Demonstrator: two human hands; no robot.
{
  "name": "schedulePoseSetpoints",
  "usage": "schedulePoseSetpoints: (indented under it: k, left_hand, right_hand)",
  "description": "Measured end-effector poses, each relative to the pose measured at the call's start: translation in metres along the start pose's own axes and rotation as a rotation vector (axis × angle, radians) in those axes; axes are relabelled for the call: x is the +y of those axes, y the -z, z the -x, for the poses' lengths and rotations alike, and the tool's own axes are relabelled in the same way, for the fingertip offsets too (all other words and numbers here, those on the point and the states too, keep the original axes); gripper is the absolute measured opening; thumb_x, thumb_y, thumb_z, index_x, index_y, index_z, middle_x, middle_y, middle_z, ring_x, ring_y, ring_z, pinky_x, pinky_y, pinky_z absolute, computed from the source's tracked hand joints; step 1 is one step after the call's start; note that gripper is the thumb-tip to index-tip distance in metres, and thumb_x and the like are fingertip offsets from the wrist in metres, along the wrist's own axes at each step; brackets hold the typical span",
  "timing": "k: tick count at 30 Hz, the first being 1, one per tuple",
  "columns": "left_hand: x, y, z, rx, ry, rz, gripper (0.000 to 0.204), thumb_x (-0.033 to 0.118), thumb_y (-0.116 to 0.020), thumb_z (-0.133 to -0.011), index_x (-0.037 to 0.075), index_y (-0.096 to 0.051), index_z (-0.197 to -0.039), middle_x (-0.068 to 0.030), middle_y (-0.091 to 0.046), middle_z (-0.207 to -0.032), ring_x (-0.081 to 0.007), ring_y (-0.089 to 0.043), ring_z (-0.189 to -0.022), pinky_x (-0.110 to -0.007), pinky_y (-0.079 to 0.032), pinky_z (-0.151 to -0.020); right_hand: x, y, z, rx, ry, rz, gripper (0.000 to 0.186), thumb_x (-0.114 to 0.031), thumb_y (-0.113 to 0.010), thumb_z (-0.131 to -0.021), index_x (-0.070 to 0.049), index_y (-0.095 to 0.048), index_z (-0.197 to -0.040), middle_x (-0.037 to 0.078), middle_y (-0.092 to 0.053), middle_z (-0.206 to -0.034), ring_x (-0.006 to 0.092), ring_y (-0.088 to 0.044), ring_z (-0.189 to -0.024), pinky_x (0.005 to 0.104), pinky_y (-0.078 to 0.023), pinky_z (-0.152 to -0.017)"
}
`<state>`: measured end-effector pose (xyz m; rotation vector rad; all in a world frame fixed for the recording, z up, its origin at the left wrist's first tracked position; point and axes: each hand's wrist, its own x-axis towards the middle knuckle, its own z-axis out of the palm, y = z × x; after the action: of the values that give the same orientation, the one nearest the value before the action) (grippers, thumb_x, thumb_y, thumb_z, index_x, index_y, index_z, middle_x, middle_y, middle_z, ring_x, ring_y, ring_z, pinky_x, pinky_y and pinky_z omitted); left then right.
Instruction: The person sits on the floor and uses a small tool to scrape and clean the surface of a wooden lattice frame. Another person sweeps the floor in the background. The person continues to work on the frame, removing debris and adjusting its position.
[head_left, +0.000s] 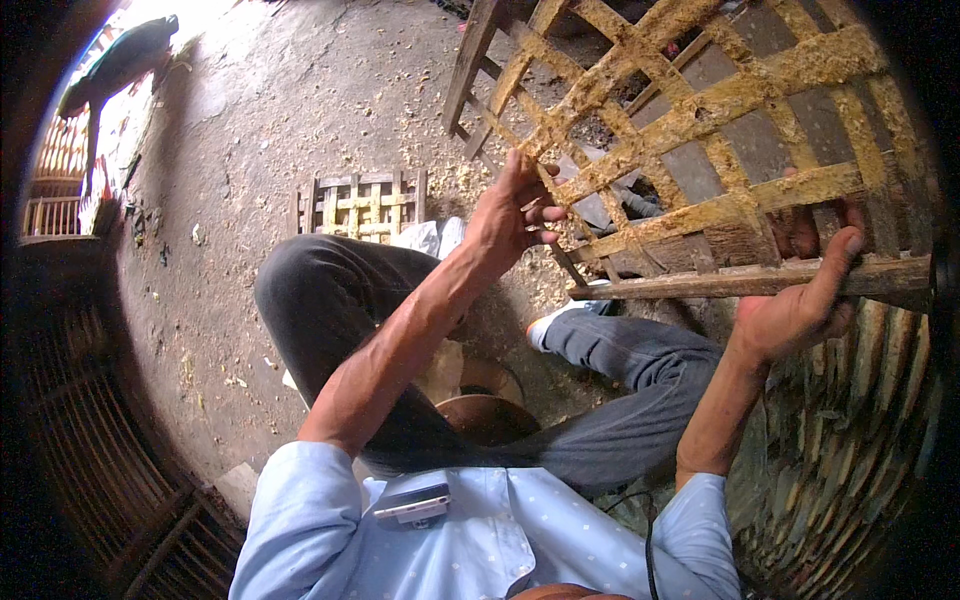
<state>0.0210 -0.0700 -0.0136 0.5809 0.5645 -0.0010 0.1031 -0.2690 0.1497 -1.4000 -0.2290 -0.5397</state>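
A large wooden lattice rack (690,115), its crossed slats caked with yellow crumbly residue, is held up tilted at the upper right. My right hand (795,310) grips its near bar, thumb on this side and fingertips showing through a gap behind. At the rack's left edge, my left hand (520,205) has its fingers curled around a slat. A smaller lattice rack (362,205), also yellowed, lies on the floor beyond my left knee.
Pale crumbs litter the concrete floor (230,250). Slatted woodwork (100,400) stands along the left. To the right are stacked slats (840,430). Between my legs is a round brown object (485,415). A dark hanging shape (120,65) is at the upper left.
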Motion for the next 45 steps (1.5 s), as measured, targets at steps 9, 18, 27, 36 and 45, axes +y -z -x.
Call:
schedulePoseSetpoints:
  k: [9, 18, 27, 36, 45]
  left_hand:
    - [0.003, 0.009, -0.007, -0.106, 0.049, 0.063, 0.047, 0.047, -0.060, -0.095, 0.006, -0.056, -0.119, -0.0027, -0.057, -0.102, -0.0130, -0.064, -0.083, -0.031, -0.056, -0.062]
    - [0.004, -0.004, -0.005, -0.023, 0.023, 0.058, 0.037, 0.041, -0.067, -0.092, 0.006, -0.061, -0.105, -0.0005, -0.062, -0.088, -0.0096, -0.067, -0.075, -0.026, -0.056, -0.052]
    - [0.005, -0.003, -0.007, 0.002, 0.001, 0.031, 0.038, 0.039, -0.072, -0.089, 0.006, -0.062, -0.104, -0.0028, -0.066, -0.090, -0.0109, -0.068, -0.070, -0.028, -0.057, -0.048]
    - [-0.003, 0.001, -0.010, 0.009, 0.005, -0.112, 0.036, 0.035, -0.072, -0.090, 0.005, -0.064, -0.107, 0.0000, -0.062, -0.088, -0.0105, -0.067, -0.069, -0.027, -0.058, -0.053]
    - [0.008, 0.012, -0.010, -0.046, 0.047, -0.420, 0.038, 0.032, -0.068, -0.093, 0.003, -0.063, -0.117, -0.0059, -0.064, -0.105, -0.0184, -0.067, -0.089, -0.035, -0.061, -0.069]
  right_hand:
    - [-0.004, -0.006, 0.003, -0.005, -0.079, 0.009, 0.046, -0.031, -0.061, -0.097, -0.001, -0.053, -0.131, 0.014, -0.057, -0.126, 0.0242, -0.056, -0.117, 0.0411, -0.048, -0.099]
    - [0.000, -0.005, 0.003, -0.002, 0.000, -0.019, 0.042, -0.026, -0.063, -0.096, 0.003, -0.056, -0.127, 0.014, -0.059, -0.124, 0.0240, -0.060, -0.112, 0.0416, -0.052, -0.095]
    - [0.001, -0.001, 0.001, -0.017, -0.057, 0.003, 0.043, -0.028, -0.058, -0.099, 0.001, -0.055, -0.130, 0.013, -0.055, -0.131, 0.0229, -0.054, -0.120, 0.0394, -0.047, -0.101]
    - [0.009, 0.000, 0.000, -0.036, 0.013, -0.001, 0.042, -0.026, -0.063, -0.095, 0.004, -0.057, -0.124, 0.017, -0.060, -0.121, 0.0271, -0.065, -0.102, 0.0400, -0.057, -0.081]
    - [0.009, -0.002, -0.004, 0.023, -0.045, -0.016, 0.035, -0.023, -0.066, -0.093, 0.001, -0.062, -0.119, 0.013, -0.062, -0.120, 0.0233, -0.064, -0.103, 0.0404, -0.057, -0.084]
